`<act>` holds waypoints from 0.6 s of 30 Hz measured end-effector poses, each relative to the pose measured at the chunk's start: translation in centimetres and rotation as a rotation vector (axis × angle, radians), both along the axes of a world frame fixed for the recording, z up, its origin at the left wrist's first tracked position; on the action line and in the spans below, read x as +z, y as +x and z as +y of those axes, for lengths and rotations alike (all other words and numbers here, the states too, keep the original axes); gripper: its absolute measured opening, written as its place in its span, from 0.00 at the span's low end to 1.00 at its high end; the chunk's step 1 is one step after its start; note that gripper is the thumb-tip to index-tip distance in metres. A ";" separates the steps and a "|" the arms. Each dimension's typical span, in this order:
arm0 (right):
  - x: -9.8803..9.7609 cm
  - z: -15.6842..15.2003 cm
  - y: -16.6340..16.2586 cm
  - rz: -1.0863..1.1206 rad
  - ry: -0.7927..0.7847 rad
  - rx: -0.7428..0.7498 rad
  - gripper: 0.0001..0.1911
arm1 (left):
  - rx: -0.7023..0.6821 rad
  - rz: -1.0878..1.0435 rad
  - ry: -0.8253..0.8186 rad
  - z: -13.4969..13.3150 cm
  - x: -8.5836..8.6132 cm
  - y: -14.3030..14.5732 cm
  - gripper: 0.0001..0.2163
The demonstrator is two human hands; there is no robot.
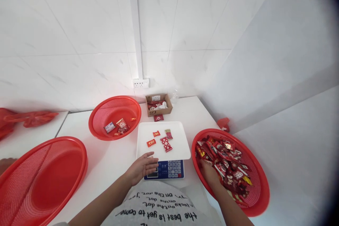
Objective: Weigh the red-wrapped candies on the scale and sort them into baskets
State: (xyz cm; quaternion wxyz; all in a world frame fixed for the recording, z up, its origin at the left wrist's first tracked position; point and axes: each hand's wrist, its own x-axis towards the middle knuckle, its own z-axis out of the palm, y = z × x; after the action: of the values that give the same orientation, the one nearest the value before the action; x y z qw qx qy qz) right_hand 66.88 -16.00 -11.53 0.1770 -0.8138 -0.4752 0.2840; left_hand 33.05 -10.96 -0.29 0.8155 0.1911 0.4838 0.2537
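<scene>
Right hand (209, 173): fingers buried among sweets (230, 165), grip we couldn't tell | left hand (140, 168): fingers extended, nothing held, partly hid scale (163, 170)

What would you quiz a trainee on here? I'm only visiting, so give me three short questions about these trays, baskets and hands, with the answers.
1. How many small, mostly red wrapped packets lie on the flat white rectangular tray?

2. Where is the person's right grip?
A) In the brown cardboard box
B) In the round red plastic basket heaped with packets
C) On the tray

3. True or false: the person's left grip is closed around a packet.

Key:
1. Four.
2. B.
3. False; it is open near the tray's near edge.
</scene>
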 end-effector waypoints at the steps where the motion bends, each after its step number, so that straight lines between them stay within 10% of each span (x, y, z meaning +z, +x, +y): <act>1: 0.1 0.0 0.0 0.002 0.003 0.013 0.14 | -0.023 0.001 -0.003 -0.2 -0.2 0.0 0.26; 11: 6.5 2.0 -2.3 0.147 0.373 -0.317 0.16 | -0.094 0.024 -0.007 -0.7 -1.1 0.3 0.20; 18: 8.6 5.4 -8.3 0.516 0.437 -0.238 0.12 | -0.097 0.042 -0.035 -0.8 -1.3 0.5 0.18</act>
State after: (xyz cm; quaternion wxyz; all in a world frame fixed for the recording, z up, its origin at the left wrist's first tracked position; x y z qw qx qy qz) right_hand 58.55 -10.65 -2.89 0.4926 -0.7080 -0.3662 0.3492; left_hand 33.57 -11.80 -1.64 0.8198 0.2051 0.4952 0.2016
